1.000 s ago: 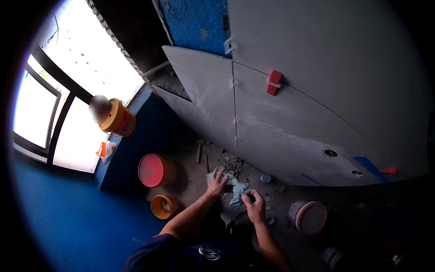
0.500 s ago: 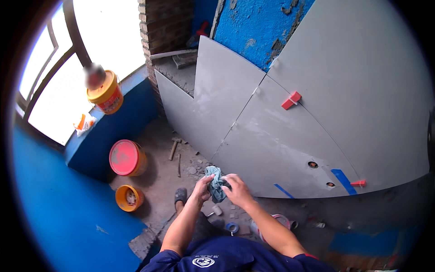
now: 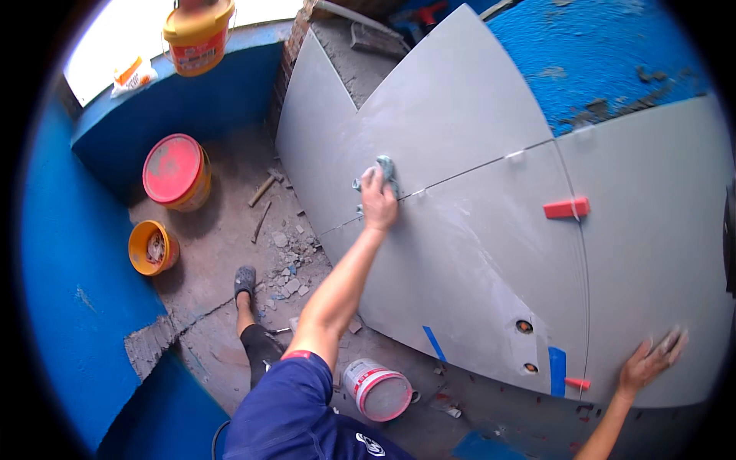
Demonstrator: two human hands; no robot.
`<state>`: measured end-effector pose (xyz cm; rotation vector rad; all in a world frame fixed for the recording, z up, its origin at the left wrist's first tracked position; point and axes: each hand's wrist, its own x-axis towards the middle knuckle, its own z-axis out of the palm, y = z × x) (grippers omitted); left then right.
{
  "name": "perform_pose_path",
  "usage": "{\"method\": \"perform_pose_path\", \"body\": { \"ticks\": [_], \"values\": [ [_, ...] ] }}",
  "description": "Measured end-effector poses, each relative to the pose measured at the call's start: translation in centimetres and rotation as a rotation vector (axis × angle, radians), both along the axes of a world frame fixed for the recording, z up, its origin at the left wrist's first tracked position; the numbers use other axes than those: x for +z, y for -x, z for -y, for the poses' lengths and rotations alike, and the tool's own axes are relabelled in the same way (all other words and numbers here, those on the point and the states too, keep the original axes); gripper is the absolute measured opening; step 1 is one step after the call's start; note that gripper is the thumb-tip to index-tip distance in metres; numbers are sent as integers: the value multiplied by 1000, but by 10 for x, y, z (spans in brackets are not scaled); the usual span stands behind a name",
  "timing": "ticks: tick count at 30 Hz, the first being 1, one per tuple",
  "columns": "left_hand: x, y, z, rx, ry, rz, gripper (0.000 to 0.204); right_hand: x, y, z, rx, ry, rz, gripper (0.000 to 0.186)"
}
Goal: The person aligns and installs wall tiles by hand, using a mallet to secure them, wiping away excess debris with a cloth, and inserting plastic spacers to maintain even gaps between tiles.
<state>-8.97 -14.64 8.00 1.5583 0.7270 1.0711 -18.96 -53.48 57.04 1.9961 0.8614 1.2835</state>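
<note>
The left hand [image 3: 379, 203] is gripping a crumpled blue-green cloth [image 3: 386, 167] under bent fingers and is holding it against one of the large, smooth grey wall panels [image 3: 452, 100], just beside a dark seam. The hand is covering much of the cloth, so only its bunched edges are showing, and the palm is staying out of sight. The right hand [image 3: 652, 360] is resting open with spread fingers near the lower right edge of the panels, holding nothing; its fingertips are blurring slightly, and its forearm is running out of view at the bottom.

A red plastic wedge [image 3: 566, 208] is sitting across another seam between the hands. On the floor, a yellow bucket with a red lid [image 3: 177, 172] is standing near a small open orange bucket [image 3: 171, 251], whose pale contents are proving hard to make out. A yellow lidded bucket [image 3: 198, 46] is standing at the upper edge, where a dark, blurred shape above it is being cut off. The navy sleeve [image 3: 284, 399] is hiding part of the person's leg.
</note>
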Motion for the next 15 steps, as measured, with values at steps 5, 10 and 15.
{"method": "perform_pose_path", "body": {
  "ticks": [5,10,15],
  "values": [
    [10,47,95,-75,42,107,42,-6,-12,4,-77,162,196,51],
    [9,45,100,-164,-221,84,54,-1,-15,10,-66,160,149,50],
    [-25,27,64,-176,-364,-24,58,-3,-13,-2,-38,179,165,50]
  ]
}}
